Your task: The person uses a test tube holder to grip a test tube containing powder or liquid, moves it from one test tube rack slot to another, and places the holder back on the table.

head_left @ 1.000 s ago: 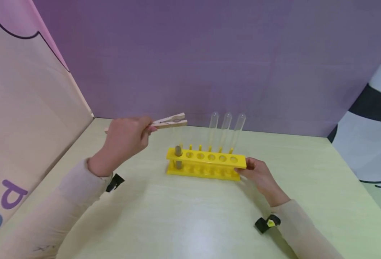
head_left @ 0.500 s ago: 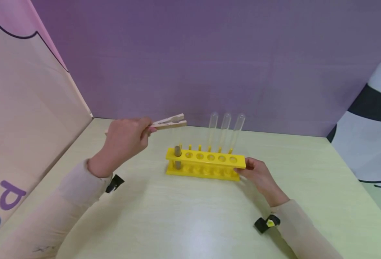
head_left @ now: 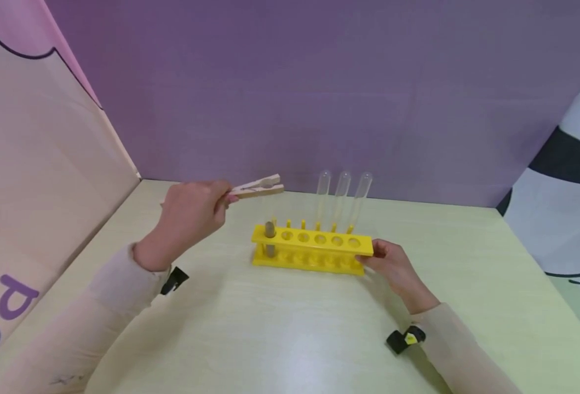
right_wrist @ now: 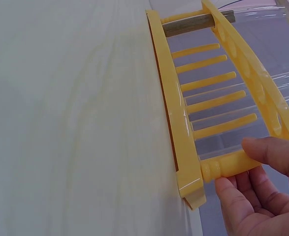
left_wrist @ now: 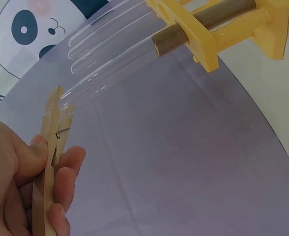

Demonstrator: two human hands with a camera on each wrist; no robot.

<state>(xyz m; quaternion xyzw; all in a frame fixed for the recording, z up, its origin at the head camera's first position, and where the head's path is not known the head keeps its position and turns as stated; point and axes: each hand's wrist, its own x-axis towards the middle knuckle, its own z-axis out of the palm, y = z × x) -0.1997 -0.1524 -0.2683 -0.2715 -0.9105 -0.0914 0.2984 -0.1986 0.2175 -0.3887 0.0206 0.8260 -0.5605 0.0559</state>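
Observation:
My left hand (head_left: 193, 210) holds a wooden test tube holder (head_left: 257, 187) by its handles, thumb against fingers. In the left wrist view, the tips of this clamp lie at the upper end of a clear test tube (left_wrist: 114, 69). That tube stands in the leftmost hole of the yellow test tube rack (head_left: 294, 243), with a grey-brown column (head_left: 270, 230) in its lower part. At the rack's right end, my right hand (head_left: 398, 273) pinches the end post (right_wrist: 228, 164) between thumb and fingers.
Three clear test tubes (head_left: 341, 191) stand upside down on the pegs behind the rack's right half. The rack is on a pale table (head_left: 280, 328). A purple panel (head_left: 290, 98) rises behind it, with a pale printed panel (head_left: 48, 164) on the left.
The test tube holder's tips have dipped very slightly. Both hands keep their grips, and the rack stays in place; the head view has shifted a little.

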